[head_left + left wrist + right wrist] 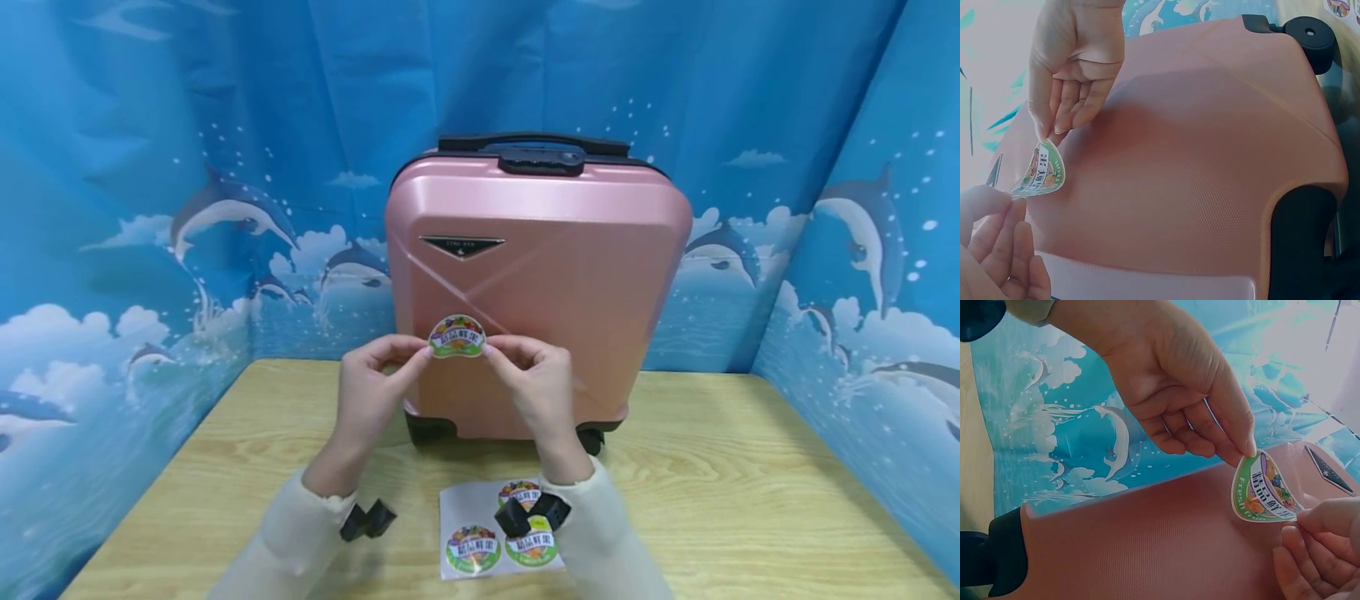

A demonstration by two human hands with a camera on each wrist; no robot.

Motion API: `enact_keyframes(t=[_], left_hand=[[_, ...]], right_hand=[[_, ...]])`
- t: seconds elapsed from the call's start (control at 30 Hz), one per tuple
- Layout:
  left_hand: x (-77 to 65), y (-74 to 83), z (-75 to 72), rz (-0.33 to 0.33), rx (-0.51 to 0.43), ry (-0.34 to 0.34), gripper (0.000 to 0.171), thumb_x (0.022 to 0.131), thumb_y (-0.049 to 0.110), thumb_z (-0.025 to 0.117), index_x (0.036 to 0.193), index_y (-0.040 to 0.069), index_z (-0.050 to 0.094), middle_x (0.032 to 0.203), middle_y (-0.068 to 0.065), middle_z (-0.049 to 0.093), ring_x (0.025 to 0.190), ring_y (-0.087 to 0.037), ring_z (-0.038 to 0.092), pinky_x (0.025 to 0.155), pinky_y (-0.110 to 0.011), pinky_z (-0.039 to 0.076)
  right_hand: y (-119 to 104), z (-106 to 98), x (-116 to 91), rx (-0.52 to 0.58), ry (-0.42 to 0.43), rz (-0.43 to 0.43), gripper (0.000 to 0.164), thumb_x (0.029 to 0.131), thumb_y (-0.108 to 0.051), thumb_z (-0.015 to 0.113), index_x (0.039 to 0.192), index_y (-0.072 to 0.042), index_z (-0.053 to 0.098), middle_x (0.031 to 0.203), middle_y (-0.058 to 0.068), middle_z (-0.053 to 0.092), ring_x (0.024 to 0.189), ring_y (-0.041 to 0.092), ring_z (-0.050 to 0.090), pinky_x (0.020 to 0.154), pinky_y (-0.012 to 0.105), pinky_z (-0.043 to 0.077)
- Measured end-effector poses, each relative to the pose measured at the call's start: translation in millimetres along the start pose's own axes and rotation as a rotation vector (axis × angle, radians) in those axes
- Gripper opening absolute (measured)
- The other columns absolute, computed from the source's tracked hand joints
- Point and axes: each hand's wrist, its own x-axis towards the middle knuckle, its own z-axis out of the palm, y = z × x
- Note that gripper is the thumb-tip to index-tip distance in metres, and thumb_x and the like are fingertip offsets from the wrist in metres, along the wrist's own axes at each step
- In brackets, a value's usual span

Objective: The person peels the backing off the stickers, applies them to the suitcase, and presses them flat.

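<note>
A round fruit-print sticker [457,337] with a green lower edge and a white lettered band is stretched between both hands, bowed along its length. My left hand [371,387] pinches its left edge between thumb and forefinger. The opposite edge is pinched by my right hand [536,379]. Behind it stands a pink hard-shell suitcase [570,300], upright on the table. In the left wrist view the sticker [1047,167] curves in front of the shell. The right wrist view shows the sticker [1265,490] printed side out; whether it touches the shell, I cannot tell.
On the wooden table [705,500] lies a white backing sheet [465,504] with three matching stickers, partly behind the right wrist's black camera [551,510]. A dark triangular badge [461,247] marks the suitcase's upper left. Blue dolphin-print curtains [337,100] surround the table.
</note>
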Motion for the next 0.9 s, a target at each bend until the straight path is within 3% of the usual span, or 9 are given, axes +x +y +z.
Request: enact_keyframes(t=[0.23,0.5,0.9], left_hand=[[-0.3,-0.4,-0.3,-0.021,-0.006,0.006,0.011,0.084,0.011,0.071,0.089,0.002,0.071,0.083,-0.008,0.070,0.069,-0.014,0.061,0.061,-0.022,0.052],[1.4,-2.3,-0.5,-0.042,-0.010,0.004,0.012,0.084,0.013,0.071,0.089,0.003,0.071,0.083,-0.006,0.070,0.070,-0.015,0.061,0.061,-0.022,0.052],[3.0,-6.1,0.1,-0.031,0.004,0.007,0.012,0.084,0.014,0.072,0.089,0.003,0.072,0.084,-0.009,0.070,0.069,-0.014,0.060,0.061,-0.022,0.051]], right_hand=[[-1.0,4.3,-1.5,0.035,0.000,0.021,0.009,0.079,-0.005,0.073,0.086,0.003,0.073,0.075,0.016,0.070,0.060,0.007,0.061,0.053,0.017,0.045],[1.9,6.6,-1.6,0.039,0.016,-0.010,0.009,0.079,-0.004,0.073,0.086,0.003,0.073,0.077,0.017,0.070,0.060,0.005,0.060,0.053,0.016,0.045],[4.1,7.7,-2.1,0.048,0.023,-0.006,0.010,0.081,-0.005,0.072,0.086,0.003,0.073,0.075,0.017,0.070,0.064,0.013,0.066,0.055,0.017,0.050]])
